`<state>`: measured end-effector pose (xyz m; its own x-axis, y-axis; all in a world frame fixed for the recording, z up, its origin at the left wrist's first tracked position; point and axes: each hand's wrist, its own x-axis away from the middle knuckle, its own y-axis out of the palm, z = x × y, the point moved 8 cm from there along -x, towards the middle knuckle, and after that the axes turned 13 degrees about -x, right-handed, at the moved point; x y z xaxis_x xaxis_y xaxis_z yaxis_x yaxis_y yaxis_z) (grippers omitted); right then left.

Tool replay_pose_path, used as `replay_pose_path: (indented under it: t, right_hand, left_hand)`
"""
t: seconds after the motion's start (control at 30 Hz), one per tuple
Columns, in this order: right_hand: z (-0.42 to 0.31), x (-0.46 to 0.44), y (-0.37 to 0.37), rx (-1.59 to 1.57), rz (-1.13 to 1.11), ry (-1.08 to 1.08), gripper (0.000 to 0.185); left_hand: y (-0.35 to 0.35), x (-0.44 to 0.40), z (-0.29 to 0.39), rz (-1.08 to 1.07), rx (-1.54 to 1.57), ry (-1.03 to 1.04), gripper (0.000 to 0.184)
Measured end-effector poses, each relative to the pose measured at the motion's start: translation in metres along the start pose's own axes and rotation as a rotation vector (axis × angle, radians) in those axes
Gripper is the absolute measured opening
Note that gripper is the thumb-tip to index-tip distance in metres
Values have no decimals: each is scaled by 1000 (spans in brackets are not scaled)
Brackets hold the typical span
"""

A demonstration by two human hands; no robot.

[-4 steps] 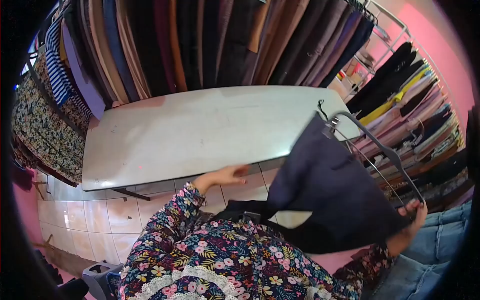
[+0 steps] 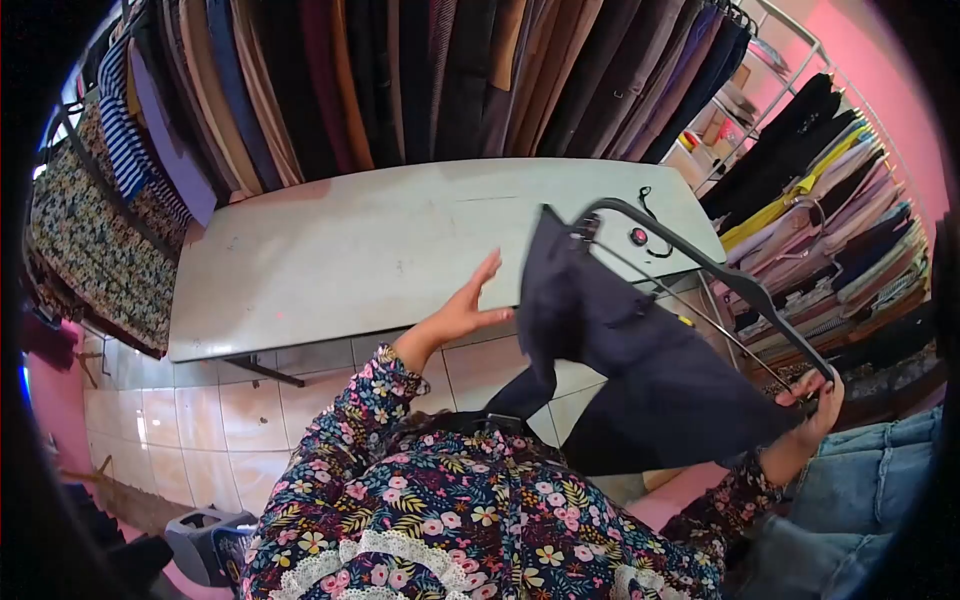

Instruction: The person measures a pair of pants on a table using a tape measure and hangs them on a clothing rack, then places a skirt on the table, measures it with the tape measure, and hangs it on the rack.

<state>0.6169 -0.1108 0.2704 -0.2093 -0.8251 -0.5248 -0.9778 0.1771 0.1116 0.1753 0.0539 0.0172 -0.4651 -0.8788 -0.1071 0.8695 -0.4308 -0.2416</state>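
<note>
Beside the tabletop (image 2: 380, 245), the right hand (image 2: 822, 405) grips a hanger (image 2: 745, 288); the left hand (image 2: 462, 312) is empty, fingers spread. The dark garment (image 2: 665, 375) is already clipped at its far corner; the near one is unclear.

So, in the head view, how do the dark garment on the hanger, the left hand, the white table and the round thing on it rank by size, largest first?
1. White table
2. Dark garment, perhaps enlarged by nearness to the camera
3. Left hand
4. Round red-and-black object

The dark garment (image 2: 630, 345) hides part of the table (image 2: 350, 270) behind it
</note>
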Motion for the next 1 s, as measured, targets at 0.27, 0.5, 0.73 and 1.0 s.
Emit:
replay_pose_path:
  t: [0.27, 0.5, 0.73, 1.0]
  right_hand:
    - [39, -62, 58, -207, -341, 30, 40]
    - [79, -120, 102, -56, -383, 28, 38]
    - [112, -173, 166, 92, -434, -1, 34]
    - [174, -250, 247, 189, -442, -55, 28]
  left_hand:
    - [-44, 53, 32, 256, 86, 37, 45]
    - [-97, 102, 69, 455, -93, 8, 51]
    - [-147, 99, 72, 617, -114, 67, 47]
    - [-222, 67, 36, 843, -294, -33, 22]
